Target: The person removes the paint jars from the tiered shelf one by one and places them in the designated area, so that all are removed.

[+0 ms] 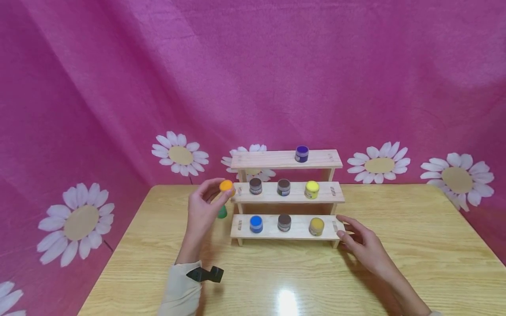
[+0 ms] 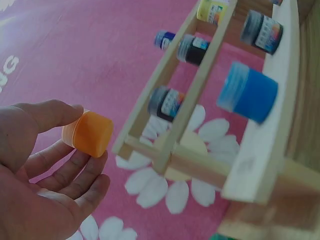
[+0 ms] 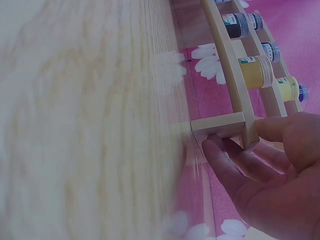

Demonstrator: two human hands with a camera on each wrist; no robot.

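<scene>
My left hand (image 1: pixel 200 208) pinches an orange paint jar (image 1: pixel 226 187) between thumb and fingers, just off the left end of the rack's middle tier. In the left wrist view the orange jar (image 2: pixel 92 134) is tilted sideways and apart from the wood. My right hand (image 1: pixel 365 246) grips the right end of the bottom tier of the wooden three-tier rack (image 1: pixel 269 159). Seen from the right wrist, the thumb lies against the board's end and the fingers (image 3: pixel 222 162) reach underneath.
A purple jar (image 1: pixel 302 154) stands on the top tier. Two dark jars and a yellow jar (image 1: pixel 312 189) line the middle. Below are a blue jar (image 1: pixel 256 224), a dark jar (image 1: pixel 284 222) and an ochre jar (image 1: pixel 316 226). Something green (image 1: pixel 222 212) sits left of the rack.
</scene>
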